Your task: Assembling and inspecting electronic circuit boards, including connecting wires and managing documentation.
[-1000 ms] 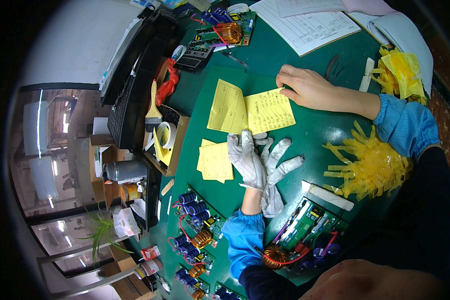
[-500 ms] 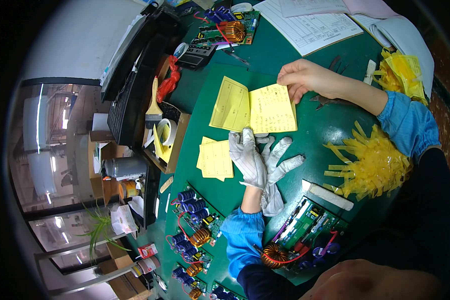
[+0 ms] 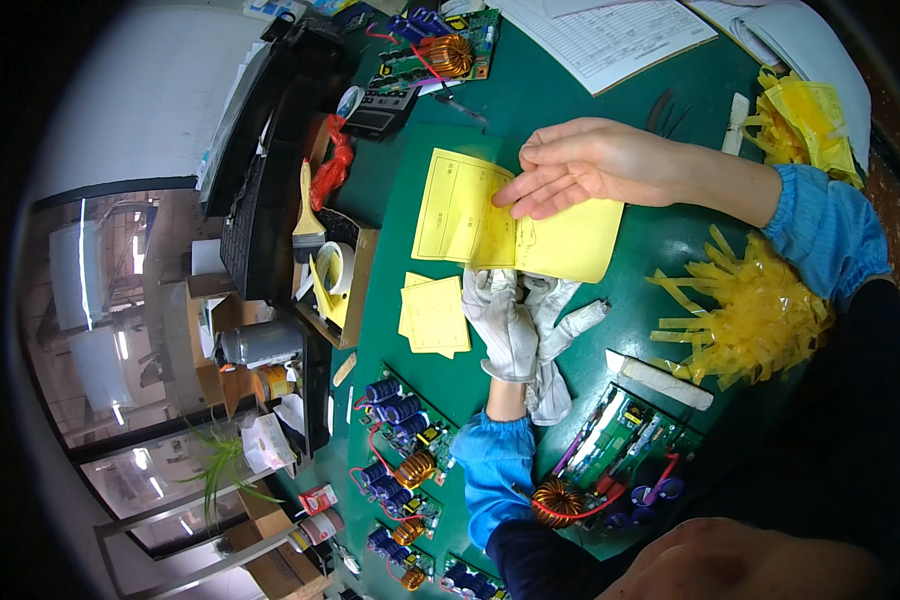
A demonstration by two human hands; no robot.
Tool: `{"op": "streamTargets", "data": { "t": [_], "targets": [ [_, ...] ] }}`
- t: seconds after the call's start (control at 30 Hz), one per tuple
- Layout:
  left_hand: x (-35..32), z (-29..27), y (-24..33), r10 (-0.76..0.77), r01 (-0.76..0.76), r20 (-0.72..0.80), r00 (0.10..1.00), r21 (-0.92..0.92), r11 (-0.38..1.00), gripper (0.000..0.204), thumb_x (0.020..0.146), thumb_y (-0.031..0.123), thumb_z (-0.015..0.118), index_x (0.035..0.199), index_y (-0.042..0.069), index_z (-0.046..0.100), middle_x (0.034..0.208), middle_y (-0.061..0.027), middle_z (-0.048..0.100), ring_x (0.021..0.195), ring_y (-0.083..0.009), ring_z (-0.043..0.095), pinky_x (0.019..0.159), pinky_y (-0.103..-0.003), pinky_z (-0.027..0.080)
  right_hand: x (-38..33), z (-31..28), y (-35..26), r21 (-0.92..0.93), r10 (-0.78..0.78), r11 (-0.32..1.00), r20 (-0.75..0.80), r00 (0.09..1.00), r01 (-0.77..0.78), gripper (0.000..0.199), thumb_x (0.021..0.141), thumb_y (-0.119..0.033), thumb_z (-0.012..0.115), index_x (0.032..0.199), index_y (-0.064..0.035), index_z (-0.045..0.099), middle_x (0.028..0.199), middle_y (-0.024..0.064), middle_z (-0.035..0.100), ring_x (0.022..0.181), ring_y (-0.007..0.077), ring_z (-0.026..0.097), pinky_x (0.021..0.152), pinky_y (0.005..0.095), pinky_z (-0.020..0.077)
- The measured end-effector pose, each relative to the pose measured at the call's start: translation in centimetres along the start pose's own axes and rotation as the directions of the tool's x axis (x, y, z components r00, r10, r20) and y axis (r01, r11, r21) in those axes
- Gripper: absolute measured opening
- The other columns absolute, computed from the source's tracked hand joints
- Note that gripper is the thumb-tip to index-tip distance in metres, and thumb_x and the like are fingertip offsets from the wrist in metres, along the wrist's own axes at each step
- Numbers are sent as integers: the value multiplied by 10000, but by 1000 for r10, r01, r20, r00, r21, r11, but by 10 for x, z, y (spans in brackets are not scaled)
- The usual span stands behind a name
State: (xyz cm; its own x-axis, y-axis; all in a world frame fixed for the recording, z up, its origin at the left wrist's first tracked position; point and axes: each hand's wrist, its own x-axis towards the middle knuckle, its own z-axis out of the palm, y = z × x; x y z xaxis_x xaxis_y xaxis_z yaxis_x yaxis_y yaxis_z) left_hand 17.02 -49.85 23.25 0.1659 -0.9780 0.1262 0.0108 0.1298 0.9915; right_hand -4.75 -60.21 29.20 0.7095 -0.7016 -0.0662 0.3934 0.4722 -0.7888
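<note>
Though the yellow paper booklet (image 3: 500, 240) is opened, its curled pages (image 3: 580, 245) aren't flattened, bare right hand (image 3: 595, 165) fingers slack, white-gloved left hand (image 3: 503, 325) grip unseen.

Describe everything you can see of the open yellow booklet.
The yellow booklet looks like thin paper, open over the green tabletop. Its left leaf bears printed boxes; the visible right leaf is mostly plain, slightly curved. The gloved left hand is at its lower edge, fingertips hidden; the right hand overlaps its upper middle, contact unclear.
</note>
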Motion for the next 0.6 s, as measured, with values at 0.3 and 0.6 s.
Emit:
{"op": "streamTargets", "data": {
  "t": [0.3,0.6],
  "targets": [
    [3,-3,-2,135,-122,-23,991,288,950,181,977,84,549,1141,6,554,929,-39,623,678,-72,535,575,-200,420,1,-9,1,-353,-114,930,-20,993,100,248,1045,-262,454,1102,-45,559,1173,158,649,971,175,645,859,288,533],
    [17,7,11,-115,90,-284,952,-97,991,206,1013,150,518,1127,-21,527,779,-147,657,544,-182,627,528,-305,558,10,-31,17,-947,-600,-192,320,733,256,198,900,-67,574,1055,-89,695,939,69,610,907,250,602,780,350,494]
  ]
}}
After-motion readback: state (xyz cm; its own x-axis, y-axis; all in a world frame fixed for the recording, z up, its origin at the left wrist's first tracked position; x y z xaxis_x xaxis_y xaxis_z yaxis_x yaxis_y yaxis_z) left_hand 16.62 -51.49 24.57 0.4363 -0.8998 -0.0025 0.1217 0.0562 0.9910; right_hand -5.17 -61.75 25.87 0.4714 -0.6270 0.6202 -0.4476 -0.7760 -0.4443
